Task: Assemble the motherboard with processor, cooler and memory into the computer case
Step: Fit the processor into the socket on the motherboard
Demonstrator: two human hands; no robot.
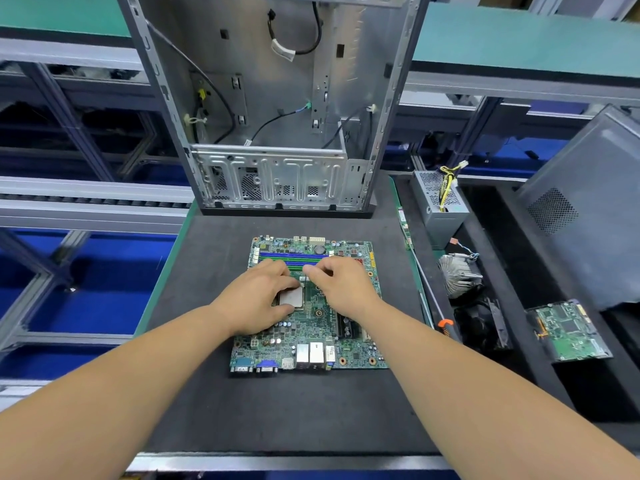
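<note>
A green rectangular motherboard [310, 306] lay flat in the middle of a dark foam work mat [277, 410], its port block toward the person. A square silver processor [290, 296] sat in the socket near the board's centre. The left hand [256, 301] covered the socket's left side, thumb and fingers curled round the processor's edges. The right hand [341, 284] rested just beside it, fingers bent and drawn together near the blue and green memory slots [291, 258]; whether they pinched anything could not be told.

Beyond the board stood an open grey metal computer case [273, 109], loose black cables hanging inside. To the right, in a black tray [519, 358], sat a perforated silver power supply [438, 202], a finned aluminium cooler [459, 275], a black fan [481, 323] and a small green circuit board [568, 330]. A dark grey side panel [585, 209] leaned at the far right.
</note>
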